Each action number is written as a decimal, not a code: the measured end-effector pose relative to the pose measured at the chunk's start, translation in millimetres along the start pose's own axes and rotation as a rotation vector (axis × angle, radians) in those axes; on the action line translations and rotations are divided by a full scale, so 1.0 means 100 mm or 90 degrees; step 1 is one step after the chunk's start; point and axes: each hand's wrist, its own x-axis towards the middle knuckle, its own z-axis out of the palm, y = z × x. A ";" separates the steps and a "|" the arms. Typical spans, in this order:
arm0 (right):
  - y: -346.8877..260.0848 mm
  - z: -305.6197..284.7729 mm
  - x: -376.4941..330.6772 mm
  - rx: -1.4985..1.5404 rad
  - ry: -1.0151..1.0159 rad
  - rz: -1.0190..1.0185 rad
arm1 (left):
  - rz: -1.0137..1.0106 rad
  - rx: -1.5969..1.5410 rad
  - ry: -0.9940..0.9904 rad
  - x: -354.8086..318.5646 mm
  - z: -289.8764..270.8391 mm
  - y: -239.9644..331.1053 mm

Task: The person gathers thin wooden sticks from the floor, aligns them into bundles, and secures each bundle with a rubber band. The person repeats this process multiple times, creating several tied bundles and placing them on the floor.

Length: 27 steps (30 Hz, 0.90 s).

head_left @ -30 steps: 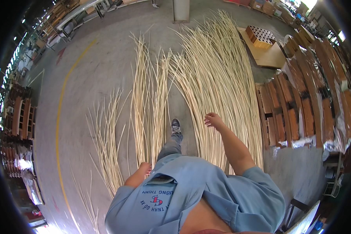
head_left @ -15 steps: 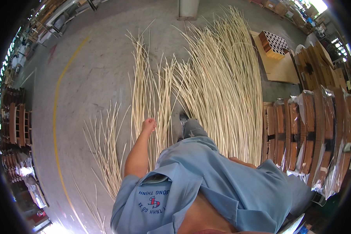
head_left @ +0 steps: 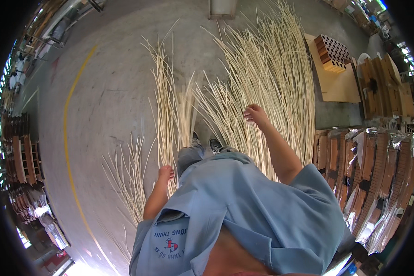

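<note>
My left hand [head_left: 166,173] hangs with its fingers curled in, above a narrow bundle of long pale rattan-like canes [head_left: 163,99]; nothing shows in it. Further forward and to the right, my right hand [head_left: 256,114] is held out over a large spread of similar canes [head_left: 280,87]. Its fingers are loosely bent and apart, with nothing between them. Between those two groups, a smaller bundle of canes [head_left: 185,110] is smeared by motion, and my leg hides its near end. At the lower left, a shorter fan of canes [head_left: 129,172] lies on the floor.
My shoe [head_left: 215,146] stands beside the large cane spread. Wrapped brown stacks [head_left: 372,170] line the right side. A block with a holed top [head_left: 332,53] sits on a flat board [head_left: 338,87] at the far right. A yellow line [head_left: 65,124] curves along the left floor.
My right hand has come into view, reaching out over the large cane spread. My left hand has dropped nearer my body. Both feet now show, and the small middle bundle has become blurred.
</note>
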 end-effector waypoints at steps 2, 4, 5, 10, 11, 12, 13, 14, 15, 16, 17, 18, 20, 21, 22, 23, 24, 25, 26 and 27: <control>-0.18 0.11 0.25 -0.043 -0.014 0.005 | 0.056 -0.075 0.008 0.18 -0.05 0.23; -0.14 0.27 0.35 -0.082 -0.018 0.043 | 0.088 0.009 0.036 0.32 -0.12 0.41; -0.09 0.35 0.40 -0.104 -0.019 0.064 | 0.103 0.050 0.047 0.39 -0.13 0.52; 0.20 0.90 0.57 -0.116 -0.036 0.194 | 0.022 0.145 0.059 0.74 -0.71 1.02; 0.24 0.96 0.62 -0.154 -0.009 0.222 | 0.024 0.106 0.036 0.84 -0.80 1.19; 0.20 0.93 0.69 -0.135 0.005 0.264 | 0.036 0.059 0.004 0.95 -0.87 1.39; 0.30 0.90 0.68 -0.103 0.016 0.328 | 0.028 0.028 -0.027 1.04 -0.95 1.51; 0.31 1.06 0.68 -0.103 0.050 0.363 | 0.025 0.038 -0.036 1.11 -1.14 1.60; 0.32 1.21 0.68 -0.103 0.088 0.396 | 0.041 0.047 -0.028 1.19 -1.33 1.72; 0.31 1.36 0.70 -0.103 0.130 0.430 | 0.058 0.056 -0.022 1.29 -1.51 1.86; 0.36 1.52 0.64 -0.093 0.121 0.453 | 0.061 0.068 -0.025 1.35 -1.65 1.94; 0.30 1.67 0.66 -0.079 0.115 0.459 | 0.062 0.045 -0.039 1.44 -1.78 2.07; 0.18 1.82 0.68 -0.038 0.059 0.431 | 0.008 0.070 -0.056 1.62 -1.97 2.34; 0.10 1.91 0.72 -0.044 0.061 0.409 | -0.021 0.085 -0.055 1.70 -2.07 2.45; 0.02 1.99 0.77 -0.050 0.062 0.388 | -0.038 0.138 -0.023 1.77 -2.17 2.56; -0.07 1.97 0.87 -0.060 0.074 0.355 | -0.052 0.165 -0.015 1.88 -2.19 2.74; -0.16 1.92 0.97 -0.052 0.077 0.365 | -0.068 0.192 -0.005 1.97 -2.18 2.91; -0.25 1.85 1.07 -0.026 0.107 0.379 | -0.084 0.217 0.008 2.08 -2.14 3.09; -0.32 1.80 1.21 0.001 0.130 0.392 | -0.078 0.216 -0.002 2.18 -2.07 3.31; -0.38 1.74 1.35 0.027 0.151 0.404 | -0.073 0.214 -0.010 2.27 -1.99 3.53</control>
